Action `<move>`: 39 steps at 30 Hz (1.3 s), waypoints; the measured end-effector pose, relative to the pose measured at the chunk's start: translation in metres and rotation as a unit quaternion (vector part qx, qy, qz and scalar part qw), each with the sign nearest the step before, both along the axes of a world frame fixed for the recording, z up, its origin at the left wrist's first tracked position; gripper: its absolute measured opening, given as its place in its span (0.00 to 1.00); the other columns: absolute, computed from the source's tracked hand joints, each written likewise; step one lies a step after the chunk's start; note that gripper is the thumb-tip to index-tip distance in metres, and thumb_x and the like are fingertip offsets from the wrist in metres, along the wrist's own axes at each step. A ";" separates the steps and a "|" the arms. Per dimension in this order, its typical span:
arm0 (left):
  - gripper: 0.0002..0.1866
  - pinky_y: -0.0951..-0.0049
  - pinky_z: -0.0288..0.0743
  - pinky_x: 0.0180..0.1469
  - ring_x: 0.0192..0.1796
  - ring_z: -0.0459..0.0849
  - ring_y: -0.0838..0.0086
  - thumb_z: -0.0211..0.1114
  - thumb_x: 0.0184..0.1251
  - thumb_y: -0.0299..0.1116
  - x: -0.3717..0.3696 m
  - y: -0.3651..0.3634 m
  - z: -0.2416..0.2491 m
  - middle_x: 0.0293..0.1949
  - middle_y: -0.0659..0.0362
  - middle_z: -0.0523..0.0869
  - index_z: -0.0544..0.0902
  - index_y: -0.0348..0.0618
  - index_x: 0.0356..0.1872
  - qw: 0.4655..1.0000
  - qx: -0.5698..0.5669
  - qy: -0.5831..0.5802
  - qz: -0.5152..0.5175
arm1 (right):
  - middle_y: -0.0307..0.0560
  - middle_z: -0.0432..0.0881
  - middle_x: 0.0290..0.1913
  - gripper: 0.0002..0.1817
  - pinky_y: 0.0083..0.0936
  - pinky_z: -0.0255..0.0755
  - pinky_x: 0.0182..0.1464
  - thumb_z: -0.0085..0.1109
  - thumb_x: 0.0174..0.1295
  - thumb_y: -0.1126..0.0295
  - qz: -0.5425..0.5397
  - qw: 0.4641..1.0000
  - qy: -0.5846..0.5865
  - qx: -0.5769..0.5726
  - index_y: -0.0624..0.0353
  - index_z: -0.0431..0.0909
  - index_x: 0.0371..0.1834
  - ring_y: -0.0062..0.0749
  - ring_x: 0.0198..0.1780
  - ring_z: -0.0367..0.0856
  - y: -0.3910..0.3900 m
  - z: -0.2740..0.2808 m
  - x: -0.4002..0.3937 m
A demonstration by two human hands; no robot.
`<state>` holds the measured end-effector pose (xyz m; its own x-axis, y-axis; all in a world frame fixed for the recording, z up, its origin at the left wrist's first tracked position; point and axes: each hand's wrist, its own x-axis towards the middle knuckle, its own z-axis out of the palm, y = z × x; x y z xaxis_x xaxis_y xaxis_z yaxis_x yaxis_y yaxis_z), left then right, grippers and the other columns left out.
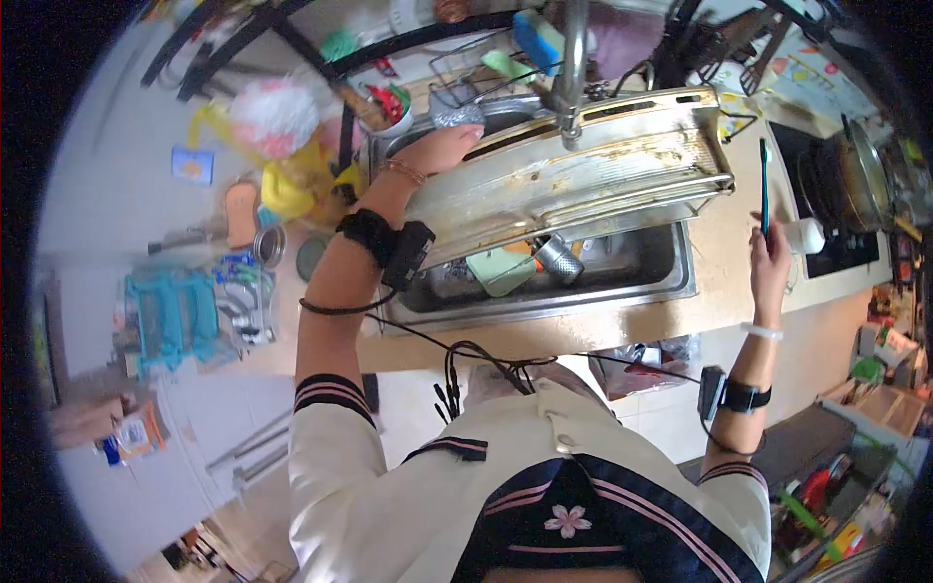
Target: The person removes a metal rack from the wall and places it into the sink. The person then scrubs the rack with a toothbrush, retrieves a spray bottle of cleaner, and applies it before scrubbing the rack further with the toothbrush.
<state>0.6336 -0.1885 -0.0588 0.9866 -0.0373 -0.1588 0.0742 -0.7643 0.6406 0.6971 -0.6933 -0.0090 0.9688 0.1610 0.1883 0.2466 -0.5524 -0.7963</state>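
A long metal rack tray [583, 165], stained brown along its edges and ribs, lies tilted across the sink [544, 309] beneath the faucet [571, 97]. My left hand [442, 149] is closed over its upper left edge. Out to the right, above the counter, my right hand [771, 255] grips a toothbrush [765, 189] with a dark teal handle, bristle end up. Beside that hand is a white bottle [805, 235]. In the sink, below the tray, are a pale green board-like piece [501, 269] and a perforated metal cylinder [559, 259].
A stove [826, 243] with a lidded pan [860, 175] stands at the right. A teal rack [175, 316] and yellow bags [292, 185] sit at the left. Behind the sink is a blue sponge [537, 42]. Cables run between my wrists.
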 end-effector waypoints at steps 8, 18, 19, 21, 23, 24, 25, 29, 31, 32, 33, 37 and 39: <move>0.25 0.74 0.47 0.70 0.69 0.58 0.69 0.41 0.73 0.40 0.096 0.002 -0.046 0.66 0.51 0.62 0.60 0.36 0.65 0.978 -0.092 0.079 -0.170 | 0.34 0.68 0.27 0.11 0.14 0.60 0.34 0.46 0.62 0.77 -0.123 0.981 0.139 0.061 0.61 0.75 0.46 0.17 0.30 0.64 -0.025 -0.064 -0.092; 0.22 0.72 0.59 0.63 0.60 0.70 0.70 0.45 0.71 0.37 0.146 -0.020 -0.102 0.55 0.52 0.76 0.66 0.38 0.62 0.964 -0.175 0.007 -0.201 | 0.34 0.70 0.27 0.11 0.15 0.61 0.31 0.47 0.62 0.77 -0.143 0.961 0.230 0.063 0.60 0.75 0.45 0.16 0.29 0.65 0.002 -0.100 -0.141; 0.22 0.72 0.60 0.61 0.58 0.70 0.71 0.45 0.71 0.37 0.143 -0.020 -0.100 0.54 0.53 0.76 0.66 0.38 0.62 0.962 -0.189 0.012 -0.197 | 0.34 0.70 0.27 0.11 0.15 0.60 0.30 0.47 0.62 0.77 -0.139 0.961 0.232 0.057 0.60 0.75 0.45 0.16 0.29 0.64 0.001 -0.103 -0.143; 0.21 0.73 0.61 0.59 0.55 0.70 0.73 0.46 0.71 0.36 0.138 -0.021 -0.095 0.52 0.55 0.76 0.67 0.38 0.62 0.959 -0.205 0.018 -0.192 | 0.34 0.70 0.27 0.10 0.16 0.61 0.31 0.47 0.62 0.77 -0.138 0.958 0.245 0.062 0.60 0.75 0.45 0.17 0.29 0.65 0.004 -0.102 -0.143; 0.21 0.74 0.63 0.56 0.51 0.70 0.76 0.46 0.71 0.35 0.133 -0.021 -0.088 0.50 0.58 0.77 0.67 0.38 0.61 0.958 -0.217 0.019 -0.188 | 0.35 0.71 0.28 0.11 0.16 0.61 0.32 0.48 0.62 0.77 -0.134 0.960 0.239 0.061 0.60 0.75 0.46 0.17 0.29 0.65 0.008 -0.102 -0.139; 0.20 0.75 0.63 0.55 0.50 0.71 0.77 0.46 0.71 0.34 0.132 -0.021 -0.086 0.49 0.59 0.77 0.68 0.39 0.61 0.957 -0.223 0.021 -0.186 | 0.35 0.71 0.28 0.11 0.16 0.61 0.32 0.48 0.62 0.77 -0.131 0.963 0.229 0.055 0.60 0.75 0.46 0.18 0.29 0.65 0.009 -0.103 -0.136; 0.20 0.75 0.64 0.54 0.48 0.71 0.78 0.47 0.71 0.34 0.131 -0.021 -0.084 0.48 0.60 0.77 0.68 0.39 0.61 0.955 -0.230 0.022 -0.184 | 0.35 0.71 0.28 0.11 0.16 0.61 0.32 0.48 0.62 0.77 -0.129 0.966 0.218 0.049 0.60 0.74 0.46 0.18 0.29 0.65 0.010 -0.103 -0.133; 0.19 0.78 0.67 0.48 0.41 0.71 0.82 0.47 0.71 0.32 0.123 -0.021 -0.082 0.44 0.65 0.78 0.69 0.39 0.61 0.949 -0.263 0.037 -0.170 | 0.36 0.72 0.29 0.11 0.16 0.62 0.33 0.48 0.62 0.78 -0.131 0.961 0.237 0.055 0.61 0.74 0.46 0.19 0.29 0.66 0.017 -0.095 -0.124; 0.19 0.78 0.67 0.49 0.42 0.71 0.83 0.49 0.70 0.32 0.127 -0.020 -0.092 0.44 0.65 0.77 0.70 0.39 0.59 0.935 -0.304 0.070 -0.166 | 0.37 0.72 0.29 0.11 0.16 0.62 0.33 0.48 0.61 0.78 -0.123 0.964 0.224 0.069 0.62 0.74 0.46 0.18 0.30 0.66 0.016 -0.098 -0.121; 0.18 0.78 0.67 0.50 0.42 0.71 0.83 0.49 0.70 0.33 0.129 -0.020 -0.097 0.45 0.66 0.77 0.71 0.39 0.59 0.927 -0.325 0.087 -0.165 | 0.37 0.73 0.29 0.11 0.16 0.62 0.34 0.48 0.61 0.78 -0.122 0.963 0.232 0.064 0.62 0.74 0.46 0.19 0.30 0.66 0.016 -0.097 -0.121; 0.18 0.79 0.67 0.49 0.42 0.71 0.84 0.49 0.71 0.34 0.122 -0.027 -0.081 0.44 0.66 0.77 0.72 0.39 0.58 0.930 -0.325 0.111 -0.130 | 0.37 0.73 0.29 0.11 0.17 0.63 0.34 0.48 0.61 0.78 -0.121 0.962 0.239 0.059 0.62 0.74 0.46 0.19 0.30 0.66 0.015 -0.096 -0.121; 0.16 0.77 0.67 0.50 0.43 0.72 0.81 0.50 0.70 0.36 0.108 -0.035 -0.049 0.44 0.66 0.77 0.74 0.41 0.54 0.927 -0.331 0.164 -0.067 | 0.37 0.73 0.29 0.12 0.17 0.64 0.35 0.48 0.61 0.79 -0.123 0.964 0.230 0.045 0.62 0.74 0.47 0.19 0.30 0.66 0.014 -0.096 -0.121; 0.15 0.75 0.66 0.53 0.46 0.72 0.78 0.52 0.68 0.36 0.114 -0.018 -0.077 0.46 0.64 0.77 0.76 0.42 0.51 0.922 -0.341 0.171 -0.071 | 0.37 0.73 0.30 0.12 0.17 0.64 0.36 0.47 0.61 0.79 -0.125 0.964 0.232 0.040 0.62 0.74 0.48 0.19 0.31 0.67 0.014 -0.095 -0.122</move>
<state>0.7479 -0.2063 -0.1358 0.8607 -0.3679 -0.3519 0.2918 -0.2099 0.9332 0.5751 -0.6792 -0.1037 0.9586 -0.0854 -0.2718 -0.2786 -0.4799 -0.8319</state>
